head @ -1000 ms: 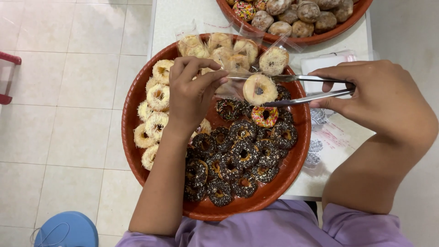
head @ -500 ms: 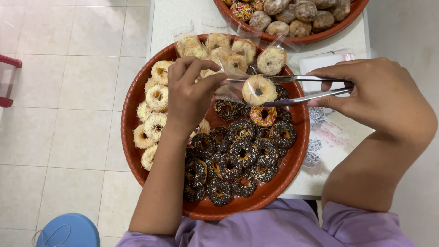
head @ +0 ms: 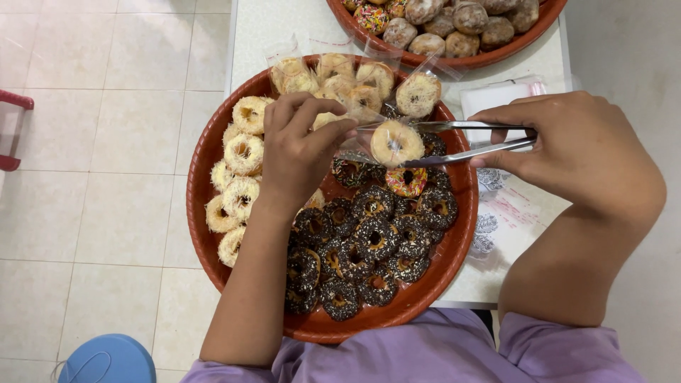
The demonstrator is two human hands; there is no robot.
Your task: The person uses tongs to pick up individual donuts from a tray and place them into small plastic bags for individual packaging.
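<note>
Pale floor tiles (head: 106, 142) fill the frame's left, with a blue stool (head: 110, 360) at lower left. On the white worktop (head: 255, 28), a red tray (head: 202, 163) holds coconut and chocolate donuts. At centre, the left hand (head: 298, 152) pinches a clear bag (head: 355, 131). Right of it, tongs (head: 461, 142) clamp a pale donut (head: 397, 143), gripped by the right hand (head: 578, 152). A second tray (head: 489, 60) sits at upper right.

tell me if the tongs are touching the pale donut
Touching: the head view shows the tongs in the right hand clamping the pale donut on both sides.
</note>
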